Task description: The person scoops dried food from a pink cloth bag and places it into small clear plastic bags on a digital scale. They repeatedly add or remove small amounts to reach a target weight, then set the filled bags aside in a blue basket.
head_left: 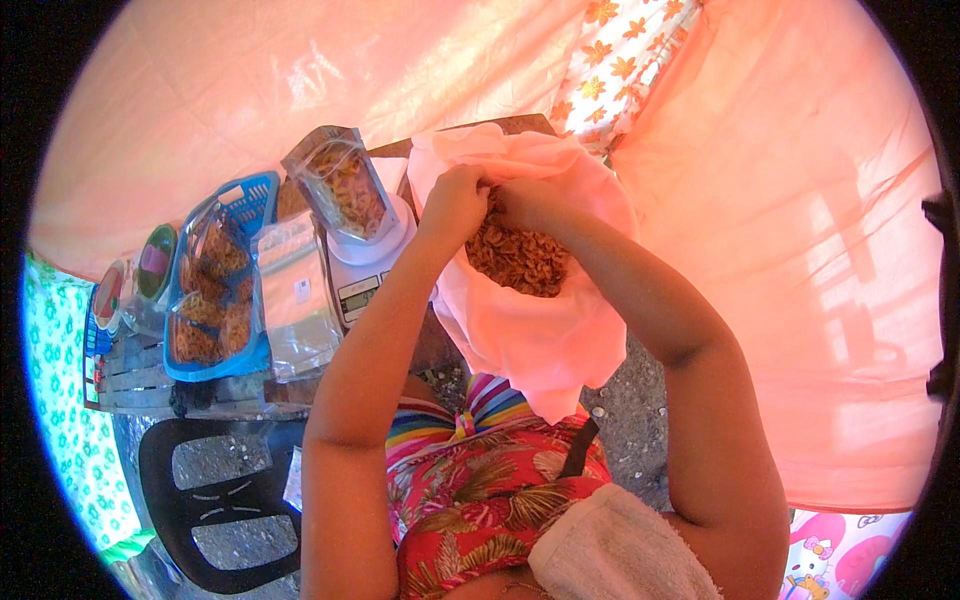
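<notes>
Both hands meet over the far left part of a pink cloth [540, 345] that lines a rounded container, itself hidden by the cloth. Inside lies a heap of brown, crisp-looking flakes [522, 262]. My left hand [457, 205] is closed at the cloth's left side, its fingertips curled toward the other hand. My right hand [527, 206] bends down with its fingers at the flakes; what either hand pinches is hidden. Left of them a clear stand-up pouch [350, 195], partly filled with similar pieces, stands upright on a white digital kitchen scale [372, 260].
Flat clear pouches [300, 300] lie stacked left of the scale. Beyond them a blue plastic basket [258, 200] holds several filled bags. A green-lidded tub [156, 262] stands at the table's far left. A black chair [165, 500] is at lower left; pink sheeting [770, 300] hangs around.
</notes>
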A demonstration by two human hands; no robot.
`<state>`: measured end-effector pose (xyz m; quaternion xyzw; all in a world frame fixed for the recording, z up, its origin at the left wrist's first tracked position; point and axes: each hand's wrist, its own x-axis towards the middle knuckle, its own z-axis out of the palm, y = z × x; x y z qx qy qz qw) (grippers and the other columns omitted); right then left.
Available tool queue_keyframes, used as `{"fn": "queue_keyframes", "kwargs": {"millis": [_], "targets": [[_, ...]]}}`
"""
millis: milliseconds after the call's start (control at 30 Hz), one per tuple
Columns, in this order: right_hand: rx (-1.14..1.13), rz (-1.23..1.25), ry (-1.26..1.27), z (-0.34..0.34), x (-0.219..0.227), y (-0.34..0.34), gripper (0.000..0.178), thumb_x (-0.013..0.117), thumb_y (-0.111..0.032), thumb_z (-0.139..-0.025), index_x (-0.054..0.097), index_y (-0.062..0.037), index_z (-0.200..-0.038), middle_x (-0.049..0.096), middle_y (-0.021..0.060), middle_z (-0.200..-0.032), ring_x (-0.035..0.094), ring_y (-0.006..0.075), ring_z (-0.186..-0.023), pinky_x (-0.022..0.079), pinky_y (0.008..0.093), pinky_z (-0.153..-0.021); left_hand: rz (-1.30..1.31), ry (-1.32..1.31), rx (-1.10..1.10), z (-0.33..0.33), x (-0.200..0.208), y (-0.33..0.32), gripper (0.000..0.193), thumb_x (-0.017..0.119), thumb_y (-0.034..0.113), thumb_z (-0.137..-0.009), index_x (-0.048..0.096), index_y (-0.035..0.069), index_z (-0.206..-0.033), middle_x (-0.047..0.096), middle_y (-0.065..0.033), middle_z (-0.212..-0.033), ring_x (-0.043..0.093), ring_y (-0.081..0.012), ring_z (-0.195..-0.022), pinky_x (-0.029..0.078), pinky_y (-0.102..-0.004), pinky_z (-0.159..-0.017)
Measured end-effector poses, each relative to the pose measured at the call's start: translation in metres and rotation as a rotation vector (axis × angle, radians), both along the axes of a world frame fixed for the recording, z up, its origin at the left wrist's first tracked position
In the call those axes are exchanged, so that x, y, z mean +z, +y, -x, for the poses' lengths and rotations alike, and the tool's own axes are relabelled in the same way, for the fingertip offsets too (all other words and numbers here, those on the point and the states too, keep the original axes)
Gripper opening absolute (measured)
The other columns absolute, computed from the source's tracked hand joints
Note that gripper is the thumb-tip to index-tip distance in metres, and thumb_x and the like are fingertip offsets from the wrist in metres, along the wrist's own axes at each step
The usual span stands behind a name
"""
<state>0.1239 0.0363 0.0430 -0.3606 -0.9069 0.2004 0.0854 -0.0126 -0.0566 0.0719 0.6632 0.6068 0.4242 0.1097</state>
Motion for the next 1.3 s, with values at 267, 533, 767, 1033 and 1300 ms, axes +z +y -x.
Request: {"fn": "queue_keyframes", "kwargs": {"millis": [267, 533, 767, 1033, 1300], "targets": [[-0.202, 0.48, 0.062, -0.032, 0.059, 0.005, 0.023, 0.065, -0.012, -0.08, 0.066, -0.0021, -0.101, 0.066, 0.0076, -0.088, 0.062, 0.0149, -0.081, 0.051, 0.0264, -0.071, 0.073, -0.056, -0.038, 0.006, -0.012, 0.009, 0.022, 0.062, 0.016, -0.08, 0.067, 0.002, -0.097, 0.067, -0.0157, -0.09, 0.065, -0.0282, -0.081, 0.05, -0.0357, -0.077], [-0.136, 0.769, 0.504, -0.037, 0.075, -0.02, 0.02, 0.062, 0.002, -0.08, 0.064, 0.0021, -0.1, 0.063, 0.0095, -0.097, 0.061, 0.0154, -0.087, 0.053, 0.0248, -0.071, 0.163, -0.412, -0.079, -0.007, 0.004, 0.003, 0.019, 0.064, 0.009, -0.078, 0.066, 0.0, -0.094, 0.068, -0.0135, -0.086, 0.066, -0.0212, -0.08, 0.052, -0.0311, -0.073], [-0.031, 0.664, 0.711, -0.031, 0.079, -0.016, 0.025, 0.066, -0.005, -0.08, 0.06, -0.0004, -0.103, 0.064, 0.0082, -0.091, 0.062, 0.0185, -0.084, 0.052, 0.0263, -0.069, 0.12, -0.426, -0.06, 0.001, 0.034, -0.005, 0.017, 0.065, 0.01, -0.08, 0.063, -0.001, -0.092, 0.066, -0.0136, -0.085, 0.065, -0.021, -0.077, 0.051, -0.0319, -0.071], [0.083, -0.143, 0.081, -0.014, 0.065, -0.05, 0.021, 0.064, -0.005, -0.076, 0.064, -0.003, -0.097, 0.066, 0.0083, -0.086, 0.063, 0.0167, -0.076, 0.049, 0.0301, -0.066, -0.376, 0.142, 0.277, 0.075, 0.119, -0.033, 0.014, 0.065, 0.013, -0.082, 0.065, 0.003, -0.092, 0.067, -0.012, -0.085, 0.065, -0.0197, -0.079, 0.051, -0.0308, -0.073], [0.056, -0.016, 0.116, -0.015, 0.068, -0.046, 0.015, 0.061, -0.004, -0.079, 0.068, -0.0037, -0.092, 0.065, 0.0084, -0.081, 0.062, 0.016, -0.069, 0.049, 0.0288, -0.061, 0.061, 0.348, 0.432, 0.134, 0.136, -0.058, 0.016, 0.067, 0.013, -0.077, 0.067, 0.003, -0.09, 0.068, -0.0136, -0.089, 0.066, -0.0253, -0.082, 0.051, -0.0339, -0.077]]}}
